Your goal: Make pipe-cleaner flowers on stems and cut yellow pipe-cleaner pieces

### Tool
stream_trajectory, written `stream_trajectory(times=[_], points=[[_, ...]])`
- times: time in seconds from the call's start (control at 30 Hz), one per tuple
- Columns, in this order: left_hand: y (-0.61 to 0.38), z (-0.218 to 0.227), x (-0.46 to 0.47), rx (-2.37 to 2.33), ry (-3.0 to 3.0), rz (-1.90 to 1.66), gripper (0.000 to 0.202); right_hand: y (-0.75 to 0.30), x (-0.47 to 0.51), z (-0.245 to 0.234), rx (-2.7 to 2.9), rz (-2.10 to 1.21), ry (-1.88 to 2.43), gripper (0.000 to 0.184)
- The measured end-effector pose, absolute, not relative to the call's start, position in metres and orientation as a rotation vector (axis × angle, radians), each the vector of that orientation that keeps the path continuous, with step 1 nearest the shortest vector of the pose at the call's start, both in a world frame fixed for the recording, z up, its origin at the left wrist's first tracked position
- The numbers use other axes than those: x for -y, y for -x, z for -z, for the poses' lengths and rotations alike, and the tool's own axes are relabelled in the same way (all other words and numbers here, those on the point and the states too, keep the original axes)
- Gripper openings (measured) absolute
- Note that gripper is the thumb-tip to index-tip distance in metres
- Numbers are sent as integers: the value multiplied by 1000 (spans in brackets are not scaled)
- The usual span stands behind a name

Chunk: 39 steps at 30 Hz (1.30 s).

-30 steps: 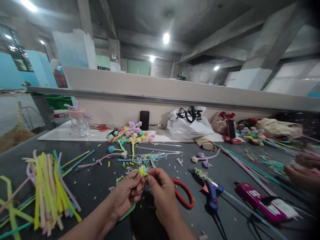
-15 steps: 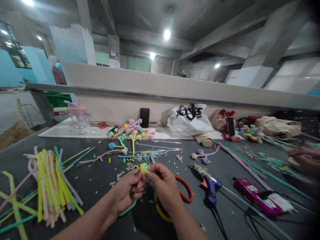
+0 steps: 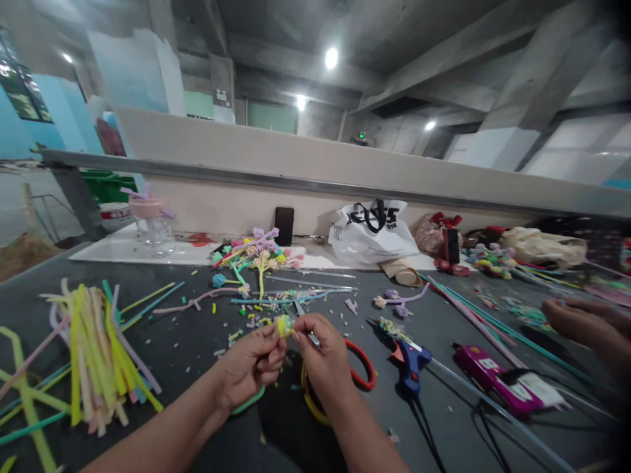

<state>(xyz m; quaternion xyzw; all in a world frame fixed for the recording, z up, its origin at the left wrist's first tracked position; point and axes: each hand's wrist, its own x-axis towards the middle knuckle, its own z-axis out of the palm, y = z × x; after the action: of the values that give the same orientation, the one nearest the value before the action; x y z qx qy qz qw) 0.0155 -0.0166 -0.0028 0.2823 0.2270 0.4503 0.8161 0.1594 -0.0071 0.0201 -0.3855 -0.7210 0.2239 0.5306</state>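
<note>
My left hand (image 3: 250, 368) and my right hand (image 3: 323, 351) meet above the dark table (image 3: 187, 348), both pinching a small yellow and green fuzzy pompom flower (image 3: 283, 324). Fingers of both hands are curled tight on it. Under my right hand lie scissors with red and yellow handles (image 3: 362, 368). A green stem (image 3: 249, 402) curves below my left hand. Cut bits of fuzzy wire are strewn just beyond the hands.
A heap of yellow, green and pink fuzzy wires (image 3: 89, 355) lies left. A blue glue gun (image 3: 410, 360) and a magenta glue gun (image 3: 497, 381) lie right. A finished flower bunch (image 3: 256, 257), jar (image 3: 150, 223), phone (image 3: 284, 226) and white bag (image 3: 372, 230) stand behind. Another person's hands (image 3: 586, 325) are far right.
My hands stayed together on the pompom flower, shifting slightly up in view. The other person's hands at the right moved further in toward the left.
</note>
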Motion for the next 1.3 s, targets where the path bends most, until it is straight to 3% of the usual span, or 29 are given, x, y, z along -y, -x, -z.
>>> stream_trajectory(times=[0.13,0.5,0.73,1.07,1.3], points=[[-8,0,13,-533,-725,-943,16,-163,4,-19,1871,-304,888,10],[4,0,11,-558,-842,-805,19,-169,5,-28,2177,-101,741,15],[4,-3,8,-565,-828,-851,20,-170,4,-27,1999,-339,776,7],[2,1,6,-635,-870,-871,24,-172,1,-21,2081,-151,803,12],[2,1,8,-623,-901,-842,27,-172,1,-23,2068,-248,771,12]])
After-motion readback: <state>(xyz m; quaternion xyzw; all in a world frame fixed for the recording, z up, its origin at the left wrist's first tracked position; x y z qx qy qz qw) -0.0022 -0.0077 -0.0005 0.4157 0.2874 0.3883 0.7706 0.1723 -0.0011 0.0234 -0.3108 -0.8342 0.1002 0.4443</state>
